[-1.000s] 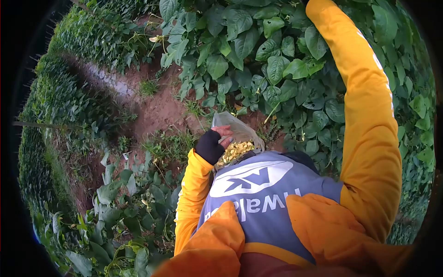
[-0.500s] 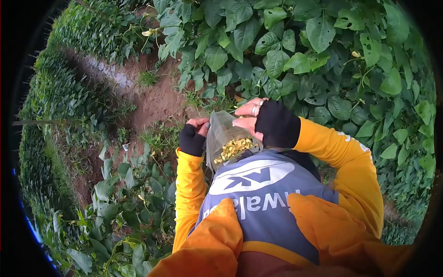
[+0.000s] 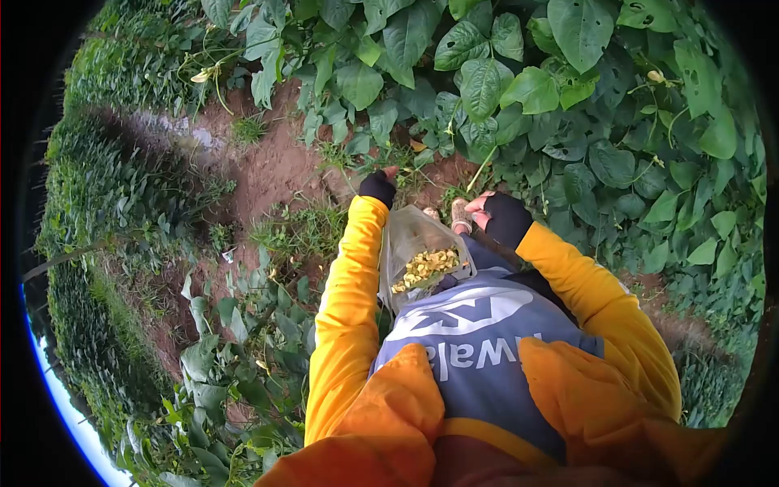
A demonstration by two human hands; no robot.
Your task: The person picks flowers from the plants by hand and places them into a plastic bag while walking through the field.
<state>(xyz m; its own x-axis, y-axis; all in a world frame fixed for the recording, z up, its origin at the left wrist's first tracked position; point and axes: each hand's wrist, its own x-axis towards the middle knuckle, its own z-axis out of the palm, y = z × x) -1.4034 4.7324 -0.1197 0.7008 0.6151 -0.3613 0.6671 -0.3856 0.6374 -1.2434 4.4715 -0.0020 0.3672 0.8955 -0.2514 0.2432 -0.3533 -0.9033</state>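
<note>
A translucent pale bag (image 3: 395,243) hangs open at my waist, with small yellow pieces (image 3: 426,268) inside that look like blossoms or pods. My left hand (image 3: 379,187), in a black fingerless glove, is just beyond the bag's upper left rim; its fingers are mostly hidden behind the glove. To the right of the bag is my right hand (image 3: 497,216), gloved the same way, with its fingers curled together. Whether anything small sits in those fingers cannot be made out. A slender pale green pod or stem (image 3: 482,169) slants down from the plants just above the right hand.
Dense leafy plants (image 3: 519,89) fill the top and right. More foliage (image 3: 219,357) grows at lower left. A bare soil path (image 3: 272,162) with grass tufts runs between. My feet (image 3: 461,213) show beyond the bag, and a wet patch (image 3: 182,130) lies at upper left.
Both hands have come away from the bag's mouth. The left moved up and right, past the rim; the right shifted rightward and slightly down. More of the bag and my feet now show.
</note>
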